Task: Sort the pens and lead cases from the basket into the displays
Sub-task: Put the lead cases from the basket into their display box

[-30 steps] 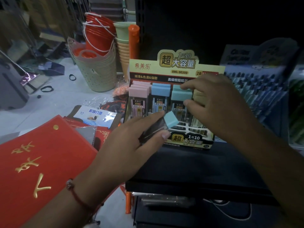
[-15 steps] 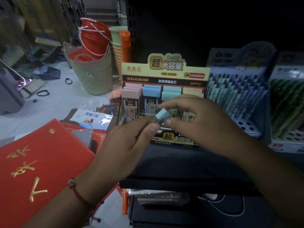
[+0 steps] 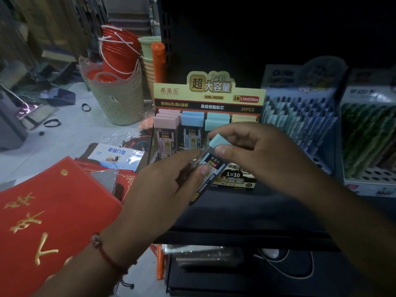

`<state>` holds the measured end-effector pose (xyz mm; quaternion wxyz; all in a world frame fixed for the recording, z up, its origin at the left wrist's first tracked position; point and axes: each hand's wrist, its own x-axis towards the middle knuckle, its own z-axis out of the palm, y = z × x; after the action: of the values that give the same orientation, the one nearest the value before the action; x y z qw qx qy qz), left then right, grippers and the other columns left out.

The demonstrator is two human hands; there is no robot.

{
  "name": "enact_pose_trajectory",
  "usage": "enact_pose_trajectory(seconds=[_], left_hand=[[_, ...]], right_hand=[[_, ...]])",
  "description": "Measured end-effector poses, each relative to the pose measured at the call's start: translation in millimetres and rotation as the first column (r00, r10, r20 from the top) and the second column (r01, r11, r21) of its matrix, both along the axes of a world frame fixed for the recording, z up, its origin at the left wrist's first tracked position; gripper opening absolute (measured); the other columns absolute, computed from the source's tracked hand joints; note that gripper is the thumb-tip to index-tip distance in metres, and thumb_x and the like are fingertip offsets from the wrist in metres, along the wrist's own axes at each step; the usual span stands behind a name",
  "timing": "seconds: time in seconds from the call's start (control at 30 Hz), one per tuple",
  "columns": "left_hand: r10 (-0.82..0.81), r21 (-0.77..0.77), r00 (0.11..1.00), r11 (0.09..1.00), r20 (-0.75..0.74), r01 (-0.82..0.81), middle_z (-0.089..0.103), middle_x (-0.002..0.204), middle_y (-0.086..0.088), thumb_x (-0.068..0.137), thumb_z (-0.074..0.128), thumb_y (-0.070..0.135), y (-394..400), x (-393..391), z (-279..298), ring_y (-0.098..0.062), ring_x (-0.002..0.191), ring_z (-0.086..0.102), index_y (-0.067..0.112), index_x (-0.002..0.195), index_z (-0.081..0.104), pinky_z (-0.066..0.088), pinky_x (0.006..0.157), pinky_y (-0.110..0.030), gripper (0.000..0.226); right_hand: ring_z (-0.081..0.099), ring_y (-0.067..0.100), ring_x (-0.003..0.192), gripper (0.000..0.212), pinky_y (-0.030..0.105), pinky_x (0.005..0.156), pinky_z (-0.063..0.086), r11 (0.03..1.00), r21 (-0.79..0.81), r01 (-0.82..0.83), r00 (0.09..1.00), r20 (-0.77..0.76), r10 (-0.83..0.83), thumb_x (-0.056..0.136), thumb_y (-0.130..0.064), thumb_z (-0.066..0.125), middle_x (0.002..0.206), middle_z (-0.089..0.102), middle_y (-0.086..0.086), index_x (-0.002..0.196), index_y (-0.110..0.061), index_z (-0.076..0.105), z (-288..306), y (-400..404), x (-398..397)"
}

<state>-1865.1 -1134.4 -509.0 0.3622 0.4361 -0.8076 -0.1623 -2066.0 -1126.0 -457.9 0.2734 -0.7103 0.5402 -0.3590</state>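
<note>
1. Both hands hold one slim rectangular lead case (image 3: 211, 166), dark plastic with a mint cap, tilted in front of the cardboard lead display (image 3: 209, 99).
2. The left hand (image 3: 162, 189) pinches its lower body; the right hand (image 3: 257, 153) grips near the cap.
3. The display stands on a dark shelf (image 3: 246, 213), beside a stepped pen display (image 3: 300, 116).
4. Glossy red packets (image 3: 42, 211) lie at the left.

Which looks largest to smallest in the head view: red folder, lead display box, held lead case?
1. Red folder, though nearness to the camera inflates it.
2. Lead display box.
3. Held lead case, pinched between the left hand and right hand.
</note>
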Motion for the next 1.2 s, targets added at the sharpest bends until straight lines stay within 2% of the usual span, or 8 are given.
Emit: enact_pose_trajectory(seconds=[0.17, 0.27, 0.37, 0.5, 0.67, 0.83, 1.07, 1.2], left_hand=[[0.039, -0.014, 0.999, 0.999, 0.034, -0.039, 0.065, 0.110, 0.018, 0.097, 0.047, 0.047, -1.6, 2.5, -6.3, 0.000, 0.095, 0.059, 0.037, 0.127, 0.057, 0.053, 0.076, -0.028, 0.033], [0.075, -0.071, 0.989, 0.995, 0.127, -0.066, 0.061, 0.116, 0.017, 0.098, 0.047, 0.046, -3.7, 2.6, -10.2, -0.001, 0.103, 0.054, 0.033, 0.127, 0.058, 0.049, 0.083, -0.025, 0.033], [0.088, -0.119, 0.971, 0.991, 0.221, -0.063, 0.060, 0.118, 0.011, 0.096, 0.046, 0.045, -4.1, 3.5, -13.5, -0.007, 0.106, 0.052, 0.028, 0.126, 0.059, 0.046, 0.087, -0.026, 0.038], [0.094, -0.076, 0.946, 0.994, 0.310, -0.074, 0.058, 0.126, 0.007, 0.093, 0.042, 0.051, -2.0, 3.8, -17.0, -0.015, 0.114, 0.052, 0.028, 0.130, 0.057, 0.046, 0.094, -0.035, 0.046], [0.083, -0.004, 0.904, 0.996, 0.419, -0.089, 0.047, 0.139, 0.010, 0.095, 0.041, 0.057, 4.6, 2.4, -20.8, -0.013, 0.125, 0.042, 0.037, 0.140, 0.043, 0.034, 0.100, -0.033, 0.050], [0.103, -0.019, 0.872, 0.994, 0.479, -0.107, 0.051, 0.136, 0.008, 0.091, 0.035, 0.060, 5.4, 0.5, -27.2, -0.015, 0.124, 0.043, 0.035, 0.139, 0.044, 0.037, 0.102, -0.037, 0.055], [0.150, -0.075, 0.839, 0.989, 0.523, -0.130, 0.055, 0.133, 0.002, 0.087, 0.041, 0.057, 6.9, -2.6, -33.0, -0.021, 0.122, 0.046, 0.029, 0.135, 0.052, 0.043, 0.098, -0.040, 0.057], [0.146, -0.078, 0.838, 0.989, 0.526, -0.123, 0.053, 0.135, 0.001, 0.086, 0.040, 0.057, 8.2, -3.1, -34.5, -0.022, 0.125, 0.043, 0.028, 0.138, 0.050, 0.042, 0.099, -0.040, 0.060]], right_hand=[[0.067, 0.003, 0.082, 0.029, 0.019, 0.072, 0.054, 0.996, -0.075, 0.058, 0.998, -0.024, -0.060, 0.089, -0.026, 0.071, 0.089, 0.069, -0.011, 0.115, -0.039, 0.067, 4.3, -2.2, -4.8], [0.067, 0.007, 0.076, 0.027, 0.027, 0.071, 0.053, 0.990, -0.110, 0.086, 0.996, -0.012, -0.088, 0.089, -0.027, 0.072, 0.084, 0.070, -0.006, 0.114, -0.035, 0.066, 7.9, -4.4, -7.8], [0.067, 0.007, 0.077, 0.017, 0.022, 0.068, 0.054, 0.980, -0.146, 0.135, 0.991, 0.042, -0.130, 0.088, -0.024, 0.072, 0.085, 0.070, -0.005, 0.103, -0.030, 0.067, 11.7, -7.6, -11.0], [0.067, 0.005, 0.080, 0.015, 0.020, 0.071, 0.056, 0.966, -0.194, 0.168, 0.984, 0.090, -0.153, 0.088, -0.016, 0.072, 0.088, 0.070, -0.008, 0.098, -0.027, 0.068, 15.3, -11.3, -14.1], [0.068, 0.008, 0.084, 0.014, 0.027, 0.073, 0.057, 0.939, -0.279, 0.202, 0.979, 0.093, -0.183, 0.091, -0.020, 0.070, 0.094, 0.071, -0.003, 0.100, -0.029, 0.068, 15.8, -15.2, -16.6], [0.064, 0.003, 0.084, 0.015, 0.017, 0.070, 0.053, 0.909, -0.353, 0.223, 0.975, 0.062, -0.215, 0.091, -0.020, 0.070, 0.093, 0.067, -0.012, 0.101, -0.031, 0.068, 11.7, -18.4, -5.9], [0.063, 0.003, 0.087, 0.021, 0.035, 0.078, 0.056, 0.902, -0.388, 0.189, 0.952, -0.151, -0.265, 0.092, -0.029, 0.068, 0.098, 0.066, -0.016, 0.113, -0.031, 0.070, 1.8, -28.8, 5.1], [0.061, 0.002, 0.082, 0.020, 0.032, 0.075, 0.054, 0.899, -0.398, 0.183, 0.945, -0.181, -0.273, 0.092, -0.030, 0.068, 0.095, 0.066, -0.014, 0.112, -0.031, 0.071, -1.4, -34.9, 8.5]])
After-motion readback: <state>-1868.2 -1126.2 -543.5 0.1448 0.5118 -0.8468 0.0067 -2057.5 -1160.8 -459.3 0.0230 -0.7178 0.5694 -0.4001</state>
